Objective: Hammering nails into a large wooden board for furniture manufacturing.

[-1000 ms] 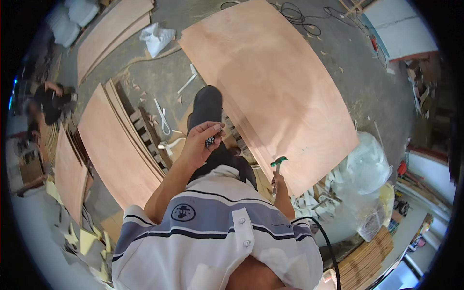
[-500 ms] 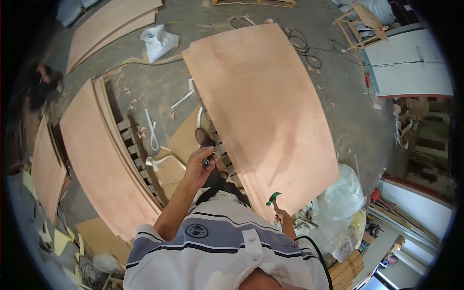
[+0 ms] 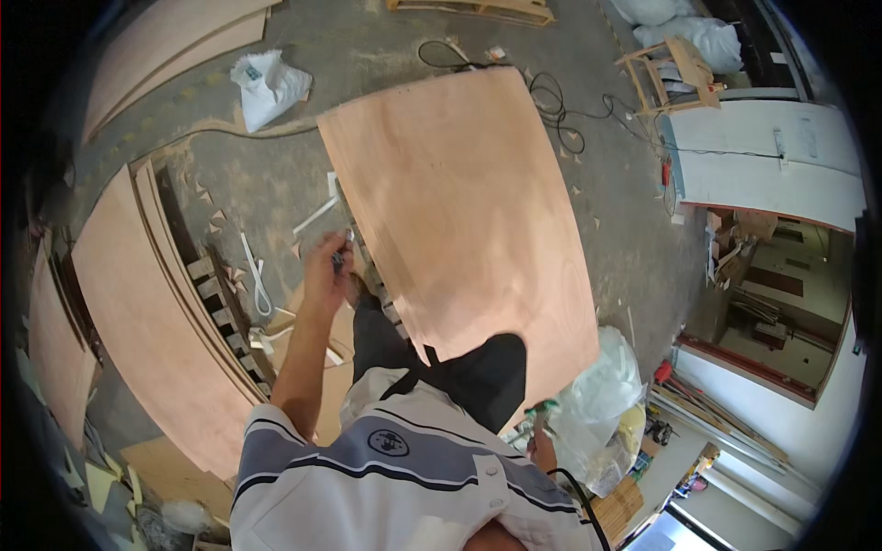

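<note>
Plywood sheets (image 3: 459,211), smooth, stacked | your left hand (image 3: 326,268) clasps small dark metallic pieces (image 3: 339,261) | your right hand (image 3: 543,448) grips green-headed claw hammer (image 3: 544,406)

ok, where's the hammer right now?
Head view, lower right of centre: the green-headed hammer is in the person's right grip, appearing between the raised dark-trousered leg and the translucent plastic.
</note>
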Demonstrator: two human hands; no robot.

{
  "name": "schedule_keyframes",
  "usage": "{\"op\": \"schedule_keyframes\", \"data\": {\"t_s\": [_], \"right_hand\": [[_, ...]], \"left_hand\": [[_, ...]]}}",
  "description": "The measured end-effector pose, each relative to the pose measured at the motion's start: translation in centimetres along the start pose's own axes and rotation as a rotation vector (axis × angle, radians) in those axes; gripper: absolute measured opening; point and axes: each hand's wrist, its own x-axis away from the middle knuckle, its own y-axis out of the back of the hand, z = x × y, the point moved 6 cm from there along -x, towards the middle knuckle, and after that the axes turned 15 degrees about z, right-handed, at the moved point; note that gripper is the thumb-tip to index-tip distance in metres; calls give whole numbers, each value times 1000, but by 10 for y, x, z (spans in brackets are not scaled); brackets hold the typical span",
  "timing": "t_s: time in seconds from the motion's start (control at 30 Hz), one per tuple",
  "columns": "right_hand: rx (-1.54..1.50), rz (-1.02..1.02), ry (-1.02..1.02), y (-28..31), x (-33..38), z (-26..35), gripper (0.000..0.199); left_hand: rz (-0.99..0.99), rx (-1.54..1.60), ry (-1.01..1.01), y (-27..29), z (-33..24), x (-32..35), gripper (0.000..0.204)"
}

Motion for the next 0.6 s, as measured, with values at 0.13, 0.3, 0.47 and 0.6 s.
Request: {"op": "schedule_keyframes", "data": {"t_s": [0.13, 0.3, 0.47, 0.6], "right_hand": [[81, -156, -172, 32, -90, 8, 49], [715, -188, -121, 26, -225, 102, 66], [746, -64, 227, -91, -361, 257, 56], [756, 57, 646, -173, -485, 347, 53]], "left_hand": [[-24, -169, -36, 1, -6, -27, 8], [7, -296, 18, -3, 44, -89, 12], [37, -301, 101, 14, 124, -185, 15], [14, -385, 27, 41, 189, -283, 16]]}}
